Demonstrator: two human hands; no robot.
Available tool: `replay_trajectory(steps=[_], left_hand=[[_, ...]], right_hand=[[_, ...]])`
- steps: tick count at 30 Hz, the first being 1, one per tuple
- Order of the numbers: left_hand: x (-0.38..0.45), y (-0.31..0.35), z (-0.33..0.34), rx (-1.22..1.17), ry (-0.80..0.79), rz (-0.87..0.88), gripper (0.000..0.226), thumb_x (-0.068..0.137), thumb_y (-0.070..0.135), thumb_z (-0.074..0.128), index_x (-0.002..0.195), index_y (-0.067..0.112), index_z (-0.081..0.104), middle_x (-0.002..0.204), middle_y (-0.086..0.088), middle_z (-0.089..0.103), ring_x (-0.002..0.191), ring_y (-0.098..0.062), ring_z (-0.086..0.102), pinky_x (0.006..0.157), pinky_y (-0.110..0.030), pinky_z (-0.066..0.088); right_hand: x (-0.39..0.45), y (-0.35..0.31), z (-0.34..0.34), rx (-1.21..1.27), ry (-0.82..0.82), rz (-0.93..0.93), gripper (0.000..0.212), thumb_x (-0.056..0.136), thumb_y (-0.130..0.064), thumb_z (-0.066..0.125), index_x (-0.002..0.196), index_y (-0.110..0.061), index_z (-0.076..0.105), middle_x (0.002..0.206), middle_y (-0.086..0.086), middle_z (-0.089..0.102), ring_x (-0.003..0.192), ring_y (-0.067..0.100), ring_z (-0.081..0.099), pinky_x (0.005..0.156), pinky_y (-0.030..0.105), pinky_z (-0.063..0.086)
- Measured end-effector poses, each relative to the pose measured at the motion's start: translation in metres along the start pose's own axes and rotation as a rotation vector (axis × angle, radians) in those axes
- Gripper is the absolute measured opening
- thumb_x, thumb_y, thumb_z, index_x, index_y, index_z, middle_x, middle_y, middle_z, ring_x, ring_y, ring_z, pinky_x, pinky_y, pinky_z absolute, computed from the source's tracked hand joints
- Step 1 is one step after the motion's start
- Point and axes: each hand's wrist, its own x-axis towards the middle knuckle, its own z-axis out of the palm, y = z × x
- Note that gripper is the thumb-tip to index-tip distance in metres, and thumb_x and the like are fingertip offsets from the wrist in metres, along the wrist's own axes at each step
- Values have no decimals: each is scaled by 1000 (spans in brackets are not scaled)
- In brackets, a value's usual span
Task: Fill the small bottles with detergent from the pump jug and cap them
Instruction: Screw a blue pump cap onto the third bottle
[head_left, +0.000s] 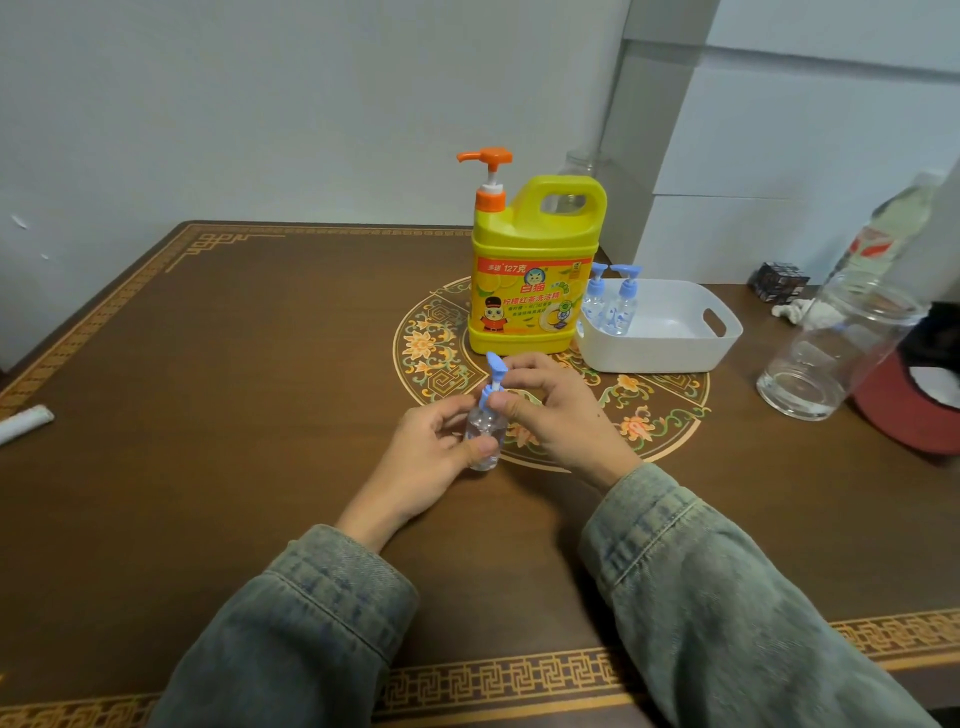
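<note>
A small clear bottle (485, 434) stands on the brown table (234, 364) near its middle. My left hand (431, 462) grips the bottle's body. My right hand (556, 410) pinches the collar of its blue pump cap (493, 376), which sits on the neck. Right behind stands the yellow detergent jug (530, 280) with an orange pump (485, 161) pointing left. Two more small bottles with blue pump caps (613, 306) stand upright in the left end of a white tray (670, 332) to the jug's right.
A tall clear glass jar (826, 358) stands at the right, with a red cap (909, 410) beside it and a plastic bottle (888, 228) behind. A dark cube (779, 280) and a white rag (800, 312) lie at the back right. A white tube (23, 423) lies at the left edge.
</note>
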Motion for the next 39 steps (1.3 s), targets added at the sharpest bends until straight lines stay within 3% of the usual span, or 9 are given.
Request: replay_trajectory(steps=[3,6,11,16,22,25,28,32,39], left_hand=[[2,-4,-3,24,71,6,48,74,-3,76,119,2,62,110,-12,71,102,-23,68,89,-33,54],[1,0,-2,-2,32,20,41,78,-4,71,116,9,64,108,-9,72,101,-17,68,89,-31,53],[-3,7,0,-133,-101,14,38,85,9,59,123,6,58,115,-11,69,106,-19,64,94,-31,49],[-5,11,1,-383,-183,-80,62,77,31,75,129,7,52,118,-12,67,108,-25,65,92,-32,51],[-6,12,-1,-416,-159,-129,44,90,14,55,134,11,48,125,-13,63,111,-25,65,93,-37,53],[-4,11,-1,-444,-144,-127,42,91,15,52,132,7,46,124,-16,63,111,-31,64,94,-45,52],[-5,13,-1,-452,-161,-107,34,92,16,48,124,5,52,113,-13,68,106,-29,66,88,-44,55],[-5,13,2,-412,-182,-92,27,92,16,52,117,6,56,105,-8,71,100,-26,69,86,-42,57],[-4,7,-1,-291,-148,-42,41,81,5,65,121,4,56,105,-8,71,95,-25,70,80,-37,58]], right_hand=[[-1,1,6,-11,97,29,17,77,-25,78,91,-17,75,99,-9,58,98,1,56,88,14,40],[1,0,5,-15,55,4,20,82,-23,75,98,-11,75,106,-1,61,102,6,58,89,13,40],[-1,-1,-8,153,-46,-9,22,96,-15,55,109,-5,70,116,7,60,102,20,61,83,59,51],[-1,-3,-9,192,-95,-17,27,98,-6,50,118,7,63,122,20,60,102,21,60,80,37,52],[-2,-5,-9,263,-103,8,31,93,-22,57,111,1,65,106,16,67,93,27,60,84,54,50],[-2,-5,-8,303,-72,50,36,89,-29,61,114,-4,65,110,15,69,99,22,63,88,45,51],[-3,-4,-8,371,-64,70,25,92,-17,63,114,-5,65,106,7,69,99,17,63,91,37,51],[-4,-7,-7,428,-57,57,23,87,-6,66,110,-5,68,97,5,72,90,13,66,76,24,53],[-4,-9,-3,458,-87,55,25,88,-1,63,114,-1,66,98,7,74,90,14,69,74,25,55]])
